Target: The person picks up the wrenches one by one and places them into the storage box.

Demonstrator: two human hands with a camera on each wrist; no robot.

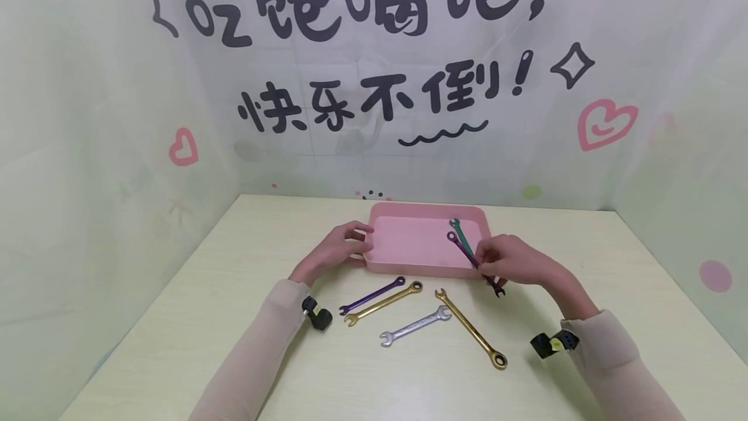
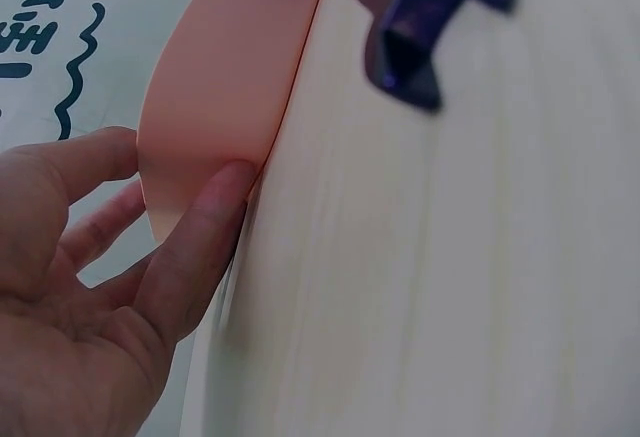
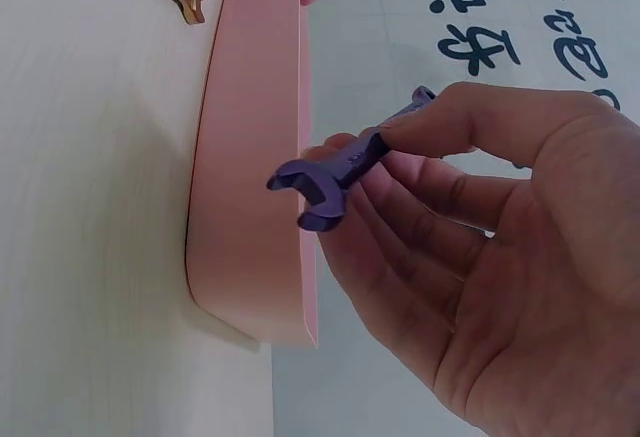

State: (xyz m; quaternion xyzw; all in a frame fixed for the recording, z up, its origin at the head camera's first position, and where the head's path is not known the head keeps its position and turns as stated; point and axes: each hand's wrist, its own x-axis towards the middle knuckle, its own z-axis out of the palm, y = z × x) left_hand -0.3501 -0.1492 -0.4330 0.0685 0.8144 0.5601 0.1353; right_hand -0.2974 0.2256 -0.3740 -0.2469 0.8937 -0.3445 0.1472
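Observation:
My right hand point(image 1: 514, 260) pinches a dark purple combination wrench point(image 3: 345, 167) between thumb and fingers. The wrench slants across the tray's near right rim, ring end over the inside and open end outside. Beneath it, a green wrench point(image 1: 461, 234) lies in the shallow pink tray point(image 1: 409, 271), its lower part partly covered. At the tray's left end, my left hand point(image 1: 336, 245) grips the wall; the left wrist view has the thumb low on the outer wall point(image 2: 225, 77) and a finger at the rim.
In front of the tray lie a purple wrench point(image 1: 372, 296), a gold wrench point(image 1: 382, 304), a silver open-ended wrench point(image 1: 415, 327) and a second gold wrench point(image 1: 472, 330). A printed cloth point(image 1: 350, 167) hangs behind the pale wooden table point(image 1: 327, 382) and along its sides.

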